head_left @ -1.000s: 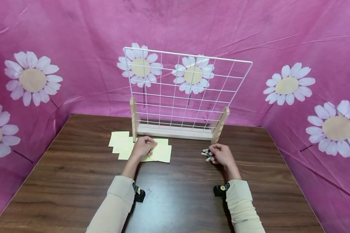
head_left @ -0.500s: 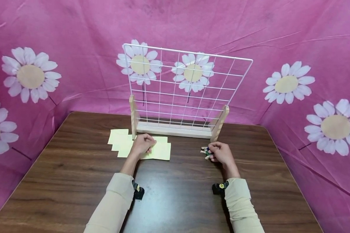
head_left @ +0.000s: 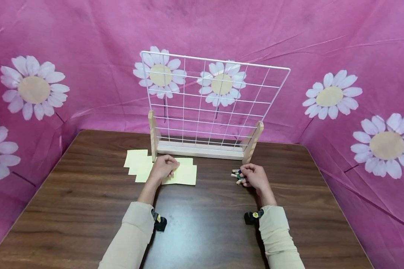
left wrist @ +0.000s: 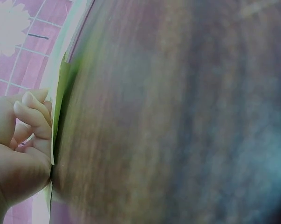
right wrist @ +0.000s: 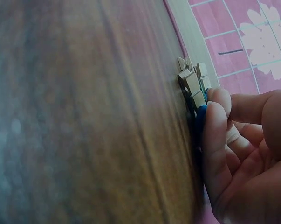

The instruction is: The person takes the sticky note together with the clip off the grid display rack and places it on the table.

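Pale yellow sticky notes (head_left: 188, 174) overlap on the table, left of centre. My left hand (head_left: 163, 168) rests over them with fingers curled. In the left wrist view its fingers touch a note (left wrist: 59, 102). Whether they pinch its edge is hidden. At the right, small wooden clothespins (head_left: 234, 175) with blue and green parts lie in a bunch. My right hand (head_left: 256, 177) is at the bunch. In the right wrist view its thumb and index finger pinch the blue part of a clothespin (right wrist: 193, 87). The fingers hide part of the bunch.
A white wire grid (head_left: 215, 89) leans back in a wooden stand (head_left: 202, 151) behind the hands. More yellow notes (head_left: 135, 160) fan out at the stand's left foot. All stand on a brown wooden table (head_left: 202, 224), with a pink flowered cloth (head_left: 104, 56) behind.
Both hands stay in place on the notes and at the clothespins. The head view has shifted slightly, so the scene sits a little higher than a second ago.
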`<move>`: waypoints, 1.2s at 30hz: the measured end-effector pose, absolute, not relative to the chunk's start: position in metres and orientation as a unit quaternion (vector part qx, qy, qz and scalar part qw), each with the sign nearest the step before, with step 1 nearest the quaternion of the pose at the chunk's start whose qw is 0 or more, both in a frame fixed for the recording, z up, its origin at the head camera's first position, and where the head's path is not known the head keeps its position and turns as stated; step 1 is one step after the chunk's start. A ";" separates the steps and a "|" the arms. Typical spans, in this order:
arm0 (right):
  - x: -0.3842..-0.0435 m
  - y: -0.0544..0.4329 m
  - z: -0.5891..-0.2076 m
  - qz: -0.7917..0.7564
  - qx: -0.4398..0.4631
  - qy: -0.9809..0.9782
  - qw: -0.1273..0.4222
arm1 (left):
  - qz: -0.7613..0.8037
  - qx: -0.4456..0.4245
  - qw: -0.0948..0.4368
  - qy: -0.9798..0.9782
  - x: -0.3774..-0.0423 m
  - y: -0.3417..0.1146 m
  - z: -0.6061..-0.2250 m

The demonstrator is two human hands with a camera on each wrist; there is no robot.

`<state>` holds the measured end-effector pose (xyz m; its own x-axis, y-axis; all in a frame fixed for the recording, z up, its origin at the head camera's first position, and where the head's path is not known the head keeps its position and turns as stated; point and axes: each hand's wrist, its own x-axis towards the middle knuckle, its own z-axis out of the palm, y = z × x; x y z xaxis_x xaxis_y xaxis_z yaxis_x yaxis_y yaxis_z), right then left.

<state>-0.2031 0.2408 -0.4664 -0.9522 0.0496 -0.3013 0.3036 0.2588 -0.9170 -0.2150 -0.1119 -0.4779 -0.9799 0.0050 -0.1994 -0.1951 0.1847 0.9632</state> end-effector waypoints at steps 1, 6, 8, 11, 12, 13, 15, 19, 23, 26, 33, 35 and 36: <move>-0.203 0.241 -0.466 -0.599 0.113 0.786 0.106 | 0.637 -0.061 0.079 0.764 -0.215 -0.112 -0.477; -0.203 0.243 -0.465 -0.601 0.107 0.786 0.100 | 0.652 -0.057 0.088 0.751 -0.216 -0.112 -0.476; -0.203 0.244 -0.464 -0.599 0.105 0.788 0.098 | 0.656 -0.055 0.092 0.747 -0.217 -0.112 -0.476; -0.203 0.243 -0.464 -0.593 0.110 0.792 0.099 | 0.662 -0.052 0.096 0.741 -0.218 -0.113 -0.476; -0.203 0.243 -0.463 -0.590 0.111 0.794 0.101 | 0.664 -0.053 0.097 0.740 -0.218 -0.113 -0.476; -0.203 0.243 -0.463 -0.587 0.113 0.795 0.102 | 0.663 -0.050 0.099 0.740 -0.218 -0.114 -0.476; -0.202 0.242 -0.463 -0.581 0.116 0.800 0.101 | 0.664 -0.048 0.102 0.739 -0.218 -0.114 -0.476; -0.202 0.240 -0.462 -0.566 0.106 0.812 0.092 | 0.672 -0.047 0.106 0.731 -0.217 -0.115 -0.475; -0.203 0.238 -0.459 -0.557 0.094 0.821 0.083 | 0.689 -0.045 0.110 0.715 -0.215 -0.115 -0.471; -0.204 0.237 -0.457 -0.555 0.088 0.824 0.079 | 0.694 -0.042 0.109 0.710 -0.214 -0.115 -0.468; -0.204 0.230 -0.449 -0.551 0.076 0.828 0.069 | 0.692 -0.035 0.095 0.715 -0.212 -0.116 -0.469; -0.204 0.228 -0.446 -0.556 0.067 0.826 0.065 | 0.692 -0.029 0.093 0.716 -0.212 -0.116 -0.470; -0.204 0.227 -0.444 -0.560 0.064 0.824 0.063 | 0.693 -0.028 0.092 0.715 -0.212 -0.116 -0.469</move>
